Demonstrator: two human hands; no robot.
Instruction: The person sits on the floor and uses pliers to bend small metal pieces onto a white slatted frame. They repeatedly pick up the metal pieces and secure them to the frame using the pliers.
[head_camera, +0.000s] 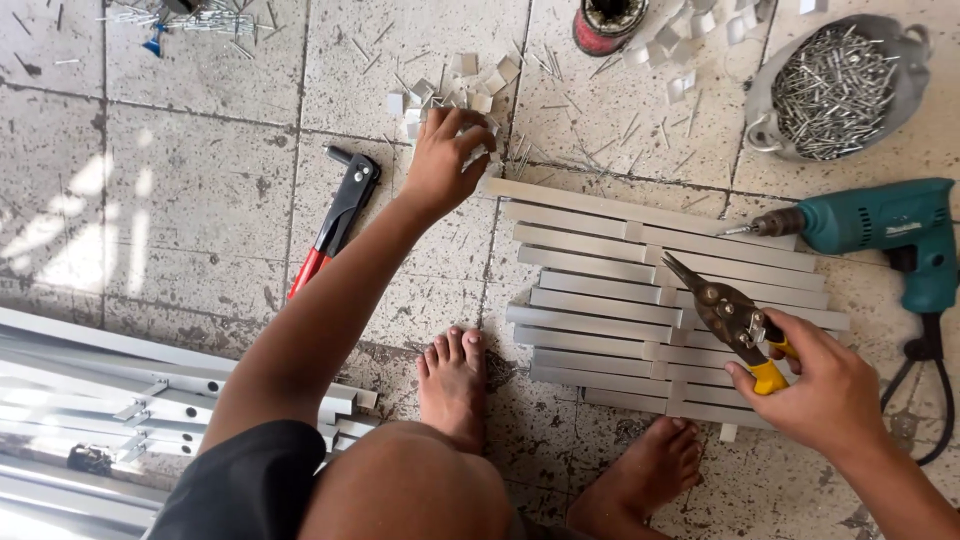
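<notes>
My left hand (445, 155) reaches far forward to a pile of small white metal clips (452, 92) on the tiled floor, its fingers curled over pieces at the pile's near edge. My right hand (820, 385) grips yellow-handled tin snips (730, 320), whose dark blades point up-left over a slatted panel of white aluminium strips (600, 300) lying flat on the floor. My two bare feet rest at the panel's near left corner.
A teal electric drill (880, 225) lies right of the panel, bit toward the strips. A metal bowl of rivets (835, 85) sits top right, a red and black riveter (335, 225) left of my arm. Aluminium profiles (100, 400) are stacked bottom left.
</notes>
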